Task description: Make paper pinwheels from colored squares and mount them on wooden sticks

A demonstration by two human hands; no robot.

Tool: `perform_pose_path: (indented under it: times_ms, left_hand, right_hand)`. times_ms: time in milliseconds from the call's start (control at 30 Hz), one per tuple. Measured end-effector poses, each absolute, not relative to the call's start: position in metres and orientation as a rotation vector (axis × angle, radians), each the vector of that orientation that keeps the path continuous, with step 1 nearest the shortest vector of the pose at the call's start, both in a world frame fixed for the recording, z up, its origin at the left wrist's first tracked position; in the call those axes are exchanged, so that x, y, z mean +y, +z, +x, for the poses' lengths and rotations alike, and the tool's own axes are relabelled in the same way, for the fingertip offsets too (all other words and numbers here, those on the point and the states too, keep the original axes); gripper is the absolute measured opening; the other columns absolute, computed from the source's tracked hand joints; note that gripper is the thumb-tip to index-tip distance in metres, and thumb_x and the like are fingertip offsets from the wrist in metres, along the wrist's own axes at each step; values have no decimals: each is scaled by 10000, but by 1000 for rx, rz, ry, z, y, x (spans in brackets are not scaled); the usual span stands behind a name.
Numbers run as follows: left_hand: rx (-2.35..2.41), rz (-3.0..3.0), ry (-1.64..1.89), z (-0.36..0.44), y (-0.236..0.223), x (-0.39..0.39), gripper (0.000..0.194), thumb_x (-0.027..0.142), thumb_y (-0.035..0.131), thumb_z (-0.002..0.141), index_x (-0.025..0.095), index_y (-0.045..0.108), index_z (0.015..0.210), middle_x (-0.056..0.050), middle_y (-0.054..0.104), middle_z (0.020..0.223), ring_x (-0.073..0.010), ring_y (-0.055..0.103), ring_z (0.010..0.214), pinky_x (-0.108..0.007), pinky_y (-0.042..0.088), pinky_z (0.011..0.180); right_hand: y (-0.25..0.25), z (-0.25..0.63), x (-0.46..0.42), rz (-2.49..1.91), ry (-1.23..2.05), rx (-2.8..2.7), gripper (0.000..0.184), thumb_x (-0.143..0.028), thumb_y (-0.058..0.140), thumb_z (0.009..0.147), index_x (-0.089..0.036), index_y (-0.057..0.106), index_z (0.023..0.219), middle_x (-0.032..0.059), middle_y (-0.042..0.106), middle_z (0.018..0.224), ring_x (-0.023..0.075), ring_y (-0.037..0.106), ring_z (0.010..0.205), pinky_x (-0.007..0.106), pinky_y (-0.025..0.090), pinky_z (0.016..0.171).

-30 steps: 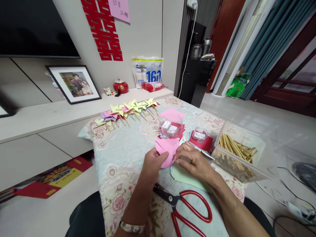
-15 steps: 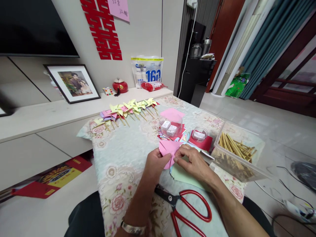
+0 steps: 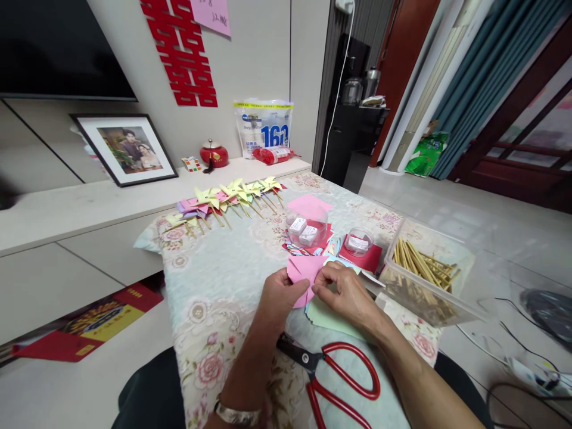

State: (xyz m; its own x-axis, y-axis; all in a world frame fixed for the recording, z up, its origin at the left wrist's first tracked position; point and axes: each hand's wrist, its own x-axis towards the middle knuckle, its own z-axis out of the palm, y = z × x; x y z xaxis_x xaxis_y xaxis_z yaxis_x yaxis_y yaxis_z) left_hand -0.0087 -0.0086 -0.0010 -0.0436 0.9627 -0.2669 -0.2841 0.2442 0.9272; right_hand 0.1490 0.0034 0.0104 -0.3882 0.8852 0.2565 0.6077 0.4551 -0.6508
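Note:
Between my two hands is a piece of pink paper [image 3: 300, 269] with slits cut into it. My left hand [image 3: 282, 298] grips its left side, the thumb pressed on top. The fingers of my right hand [image 3: 342, 291] are pinched at the paper's right part; whether a small piece is between them is hidden. Under my right hand lies a stack of light green paper [image 3: 333, 319]. Scissors with red handles [image 3: 353, 369] rest on the tablecloth below my hands, their blades partly behind my left wrist.
Several paper pinwheels [image 3: 223, 199] on sticks lie along the table's far left edge. Beyond my hands stand a clear round container [image 3: 308, 229] with small white boxes and a smaller clear dish [image 3: 358, 242] on red paper. A clear plastic bin [image 3: 413, 292] of sticks sits at the right.
The whole view has shifted slightly. My hands keep their hold on the pink paper, with only a slight movement of the right fingers.

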Motion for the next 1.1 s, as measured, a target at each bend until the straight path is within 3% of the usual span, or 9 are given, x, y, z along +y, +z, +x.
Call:
perform_pose_path:
  times_ms: [1100]
  left_hand:
    - [1223,884,1134,-8,-2,-9,179,222,760,562,104,729,693,-33,703,618,-133,573,528,-226,410,524]
  right_hand:
    - [11,149,3,-1269,641,-2111,153,-125,641,783,-187,608,647,4,632,671,169,560,695,276,395,650]
